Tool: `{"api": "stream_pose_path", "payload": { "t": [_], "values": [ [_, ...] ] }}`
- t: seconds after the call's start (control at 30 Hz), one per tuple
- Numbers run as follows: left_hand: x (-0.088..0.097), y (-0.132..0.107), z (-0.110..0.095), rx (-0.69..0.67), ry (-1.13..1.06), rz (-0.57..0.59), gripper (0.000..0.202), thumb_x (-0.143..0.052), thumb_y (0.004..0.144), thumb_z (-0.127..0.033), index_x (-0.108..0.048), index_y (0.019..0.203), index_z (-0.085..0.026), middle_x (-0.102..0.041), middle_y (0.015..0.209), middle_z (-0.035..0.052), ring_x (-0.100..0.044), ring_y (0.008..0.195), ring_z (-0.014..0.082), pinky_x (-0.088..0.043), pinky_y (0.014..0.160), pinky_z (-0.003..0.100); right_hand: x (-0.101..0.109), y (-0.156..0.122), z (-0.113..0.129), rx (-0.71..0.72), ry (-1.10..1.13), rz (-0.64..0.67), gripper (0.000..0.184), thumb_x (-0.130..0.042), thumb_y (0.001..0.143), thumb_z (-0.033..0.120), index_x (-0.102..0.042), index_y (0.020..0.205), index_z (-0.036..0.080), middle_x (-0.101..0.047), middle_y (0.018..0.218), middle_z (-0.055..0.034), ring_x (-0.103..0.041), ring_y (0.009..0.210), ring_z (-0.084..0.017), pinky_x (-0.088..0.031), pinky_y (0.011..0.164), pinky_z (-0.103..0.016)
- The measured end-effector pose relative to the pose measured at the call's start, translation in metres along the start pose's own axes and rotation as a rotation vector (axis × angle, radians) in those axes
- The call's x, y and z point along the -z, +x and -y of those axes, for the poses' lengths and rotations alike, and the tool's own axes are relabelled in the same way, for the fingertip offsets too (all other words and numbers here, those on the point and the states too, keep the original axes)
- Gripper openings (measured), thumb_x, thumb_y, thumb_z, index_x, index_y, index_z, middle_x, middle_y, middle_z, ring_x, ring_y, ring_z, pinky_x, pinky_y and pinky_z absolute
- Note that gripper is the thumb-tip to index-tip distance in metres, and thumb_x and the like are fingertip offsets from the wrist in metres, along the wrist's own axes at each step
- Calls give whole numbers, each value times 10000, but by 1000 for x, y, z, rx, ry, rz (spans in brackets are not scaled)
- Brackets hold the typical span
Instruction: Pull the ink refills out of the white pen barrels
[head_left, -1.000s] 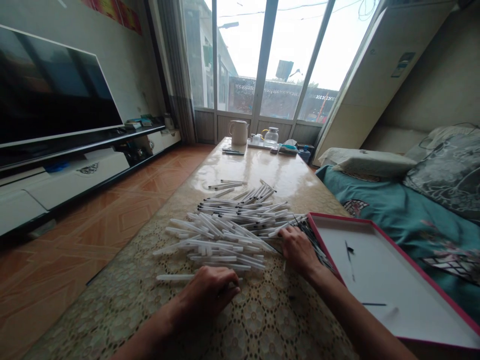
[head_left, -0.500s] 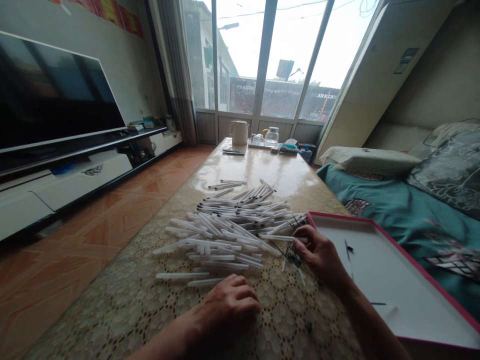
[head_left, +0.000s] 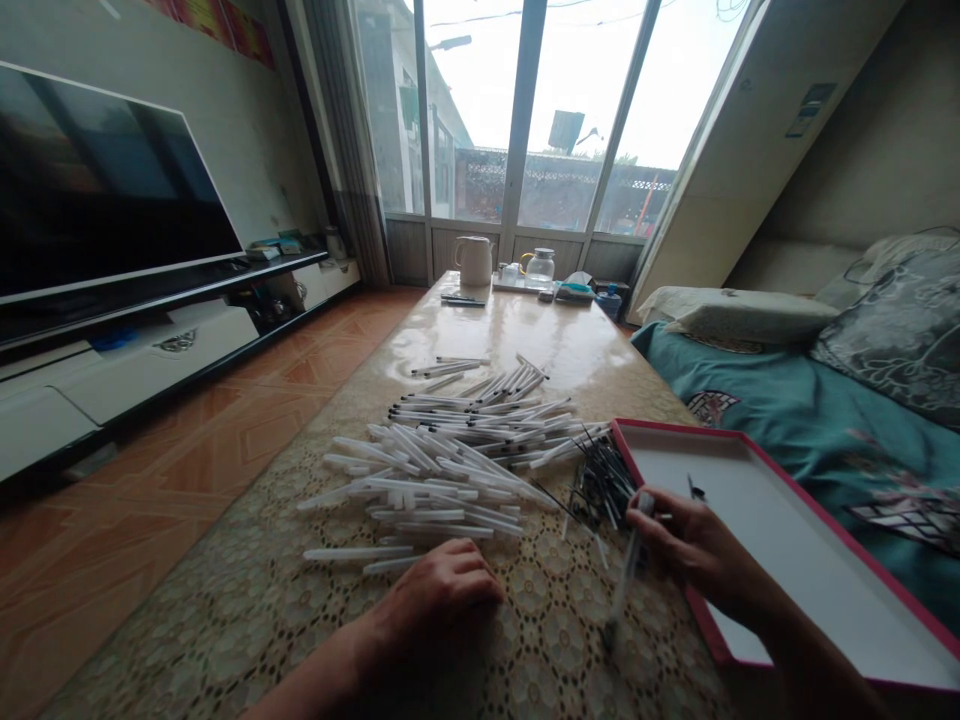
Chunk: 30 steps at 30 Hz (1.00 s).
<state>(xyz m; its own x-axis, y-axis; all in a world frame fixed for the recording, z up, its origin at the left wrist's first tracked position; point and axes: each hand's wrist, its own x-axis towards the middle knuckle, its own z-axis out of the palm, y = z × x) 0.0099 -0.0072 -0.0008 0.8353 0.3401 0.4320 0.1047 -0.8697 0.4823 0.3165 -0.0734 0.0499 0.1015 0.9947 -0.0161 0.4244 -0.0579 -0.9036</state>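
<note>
Pen (head_left: 625, 582), slim, translucent plastic with a dark lower end, slants over the beige floral-patterned worktop (head_left: 525, 650), pinched in my right grip (head_left: 686, 540). My left grip (head_left: 446, 588) lies curled beside slim white plastic tubes (head_left: 427, 482); contents, I cannot tell.

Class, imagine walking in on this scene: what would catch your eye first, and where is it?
First comes the heap of white tubes, spread across the middle of the patterned table. To its right a pink-rimmed tray stands out, with a bunch of thin dark sticks beside its left edge. Nearer, the right hand holds a slim pen, dark end down.
</note>
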Motion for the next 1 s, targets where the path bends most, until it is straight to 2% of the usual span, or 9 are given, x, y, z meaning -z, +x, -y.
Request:
{"api": "stream_pose_path", "payload": {
  "t": [0.13, 0.2, 0.33, 0.43, 0.5, 0.63, 0.8, 0.9, 1.0],
  "values": [
    [0, -1, 2, -6, -15, -29, 157, -466, 903, -163, -617, 865, -182, -692, 780, 54, -612, 741, 157, -484, 701, 261, -1, 18, 8, 119, -55, -329, 324, -564, 843, 508, -543, 886, 187, -530, 573, 29, -479, 440, -116, -393, 409, -219],
    [1, -2, 3, 18, -23, -66, 167, -461, 913, -176, -621, 865, -181, -688, 770, 56, -606, 735, 157, -484, 682, 253, -11, 20, 18, 217, -99, -389, 284, -550, 865, 477, -546, 906, 196, -522, 625, 28, -489, 488, -118, -402, 444, -219],
    [2, -3, 5, 61, -21, -109, 159, -471, 901, -160, -625, 865, -181, -691, 778, 60, -602, 738, 158, -484, 672, 248, -46, 15, 41, 370, -136, -273, 199, -454, 938, 390, -526, 909, 206, -581, 755, -3, -557, 647, -140, -452, 600, -243],
    [5, -3, 4, 34, -8, -78, 157, -470, 892, -144, -621, 874, -181, -692, 794, 63, -600, 765, 166, -489, 695, 257, -75, 12, 51, 439, -202, -224, 157, -442, 949, 338, -494, 876, 208, -531, 673, 28, -506, 567, -124, -408, 540, -223],
    [8, -4, 3, 49, 17, -88, 173, -453, 896, -124, -617, 889, -179, -693, 825, 64, -593, 792, 170, -487, 719, 268, -91, 12, 49, 491, -275, -216, 145, -454, 944, 312, -482, 847, 208, -498, 647, 39, -474, 539, -119, -388, 531, -221],
    [16, -7, 5, 150, 184, -154, 191, -446, 905, -108, -615, 850, -176, -660, 796, 50, -549, 765, 176, -463, 707, 294, -115, 14, 34, 533, -312, -180, 135, -446, 946, 283, -517, 867, 200, -575, 747, -1, -527, 619, -136, -418, 606, -233],
    [13, -5, 0, 134, 435, -69, 198, -444, 925, -145, -632, 870, -177, -633, 766, 43, -538, 771, 200, -447, 729, 334, -118, 14, 18, 463, -248, -217, 188, -417, 958, 303, -537, 864, 194, -594, 720, -5, -549, 626, -142, -424, 599, -229],
    [2, -3, -6, 177, 537, 6, 162, -481, 918, -146, -616, 1005, -163, -663, 954, 71, -556, 929, 228, -427, 861, 372, -112, 14, 15, 410, -226, -291, 197, -411, 963, 327, -526, 877, 193, -569, 675, 9, -525, 581, -135, -411, 568, -225],
    [-7, -4, -5, 143, 559, 40, 270, -464, 934, -156, -558, 1185, -187, -631, 1186, 86, -505, 1136, 246, -354, 982, 405, -109, 13, 13, 409, -219, -335, 242, -391, 967, 350, -502, 810, 203, -529, 635, 21, -508, 556, -134, -396, 545, -222]
  ]
}}
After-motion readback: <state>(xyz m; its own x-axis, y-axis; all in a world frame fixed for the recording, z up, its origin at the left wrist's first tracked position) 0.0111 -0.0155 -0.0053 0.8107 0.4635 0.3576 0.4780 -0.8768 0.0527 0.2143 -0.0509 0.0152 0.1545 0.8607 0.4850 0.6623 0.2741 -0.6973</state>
